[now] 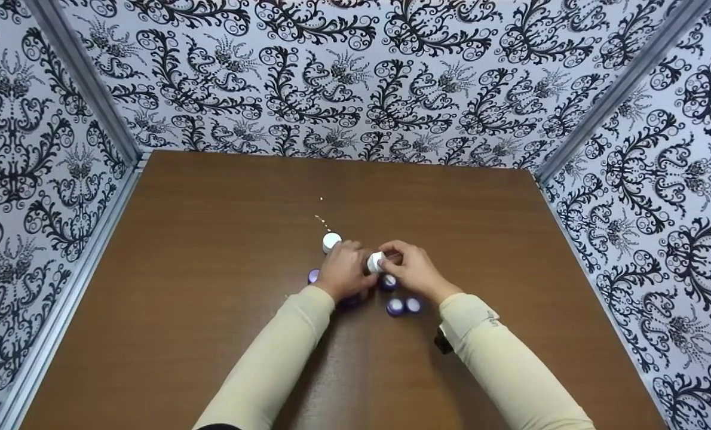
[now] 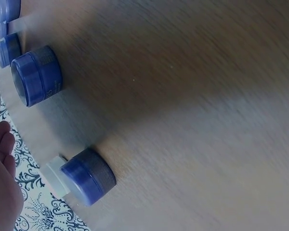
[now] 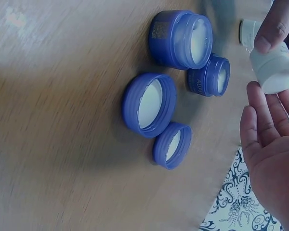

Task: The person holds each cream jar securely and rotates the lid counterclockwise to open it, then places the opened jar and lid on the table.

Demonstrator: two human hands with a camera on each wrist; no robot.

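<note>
A small white jar (image 1: pixel 376 263) is held up between the two hands. My left hand (image 1: pixel 346 272) grips it from the left; in the right wrist view its thumb presses on the white side. My right hand (image 1: pixel 415 269) pinches the jar from the right, with several fingers (image 3: pixel 262 120) against its lower end. Below them stand two open blue jars (image 3: pixel 202 43) with white contents, and two blue lids (image 3: pixel 149 103) lie upturned beside these. Under the left arm is another blue jar (image 2: pixel 36 77).
A second white container (image 1: pixel 331 240) stands just beyond the left hand, with a blue jar (image 2: pixel 89 175) close by. White flecks (image 1: pixel 322 222) dot the brown table (image 1: pixel 224 215). Patterned walls (image 1: pixel 343 77) with metal frame posts enclose the table on the back and sides.
</note>
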